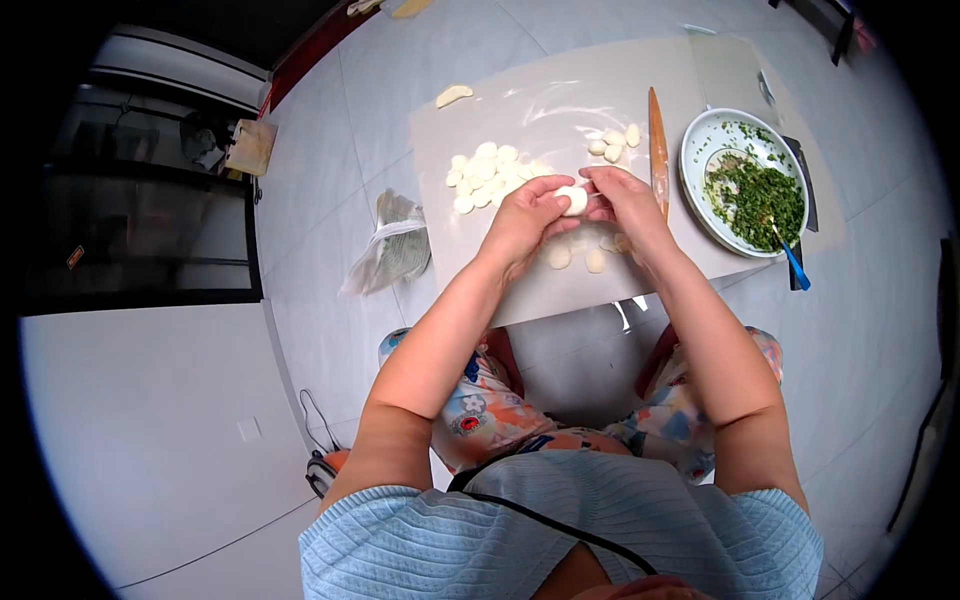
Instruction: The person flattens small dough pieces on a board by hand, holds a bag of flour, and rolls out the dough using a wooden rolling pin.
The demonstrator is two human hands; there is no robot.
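We've got a pale dough round (pixel 573 201) pinched in our left hand (pixel 528 222), thumb against it, up over the table (pixel 525 298). Our right hand (pixel 628 205) is curled in just beside it, but we can't tell if it's gripping anything. Our worry: too much thumb pressure could squash the round lopsided. The dough pieces (pixel 486 172) bunched near our left hand might stick together, and a careless elbow could catch the blue spoon handle (pixel 797 270) poking past the bowl (pixel 697 148).
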